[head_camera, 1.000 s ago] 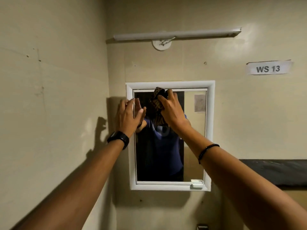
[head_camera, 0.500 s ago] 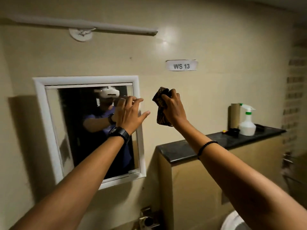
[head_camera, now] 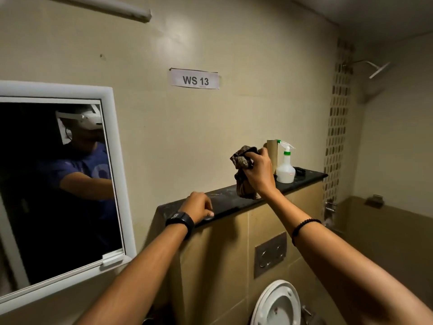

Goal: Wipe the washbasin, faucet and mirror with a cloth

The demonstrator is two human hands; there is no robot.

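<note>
The dark ledge (head_camera: 234,202) runs along the wall from the middle to the right, and its front edge is free except where the left hand (head_camera: 199,206) rests on it with curled fingers, closed on nothing. On the right end of the ledge stand a white spray bottle (head_camera: 285,168) and a cardboard tube (head_camera: 273,152), close together, so free room on the ledge is in its middle part. The right hand (head_camera: 257,174) is raised above this middle part, arm stretched forward, fingers clamped on a crumpled checked cloth (head_camera: 243,172), which hangs down to just over the ledge. The mirror (head_camera: 58,184) with white frame is at the left, well apart from both hands. Below the ledge are a flush plate (head_camera: 270,256) and a toilet lid (head_camera: 277,303).
</note>
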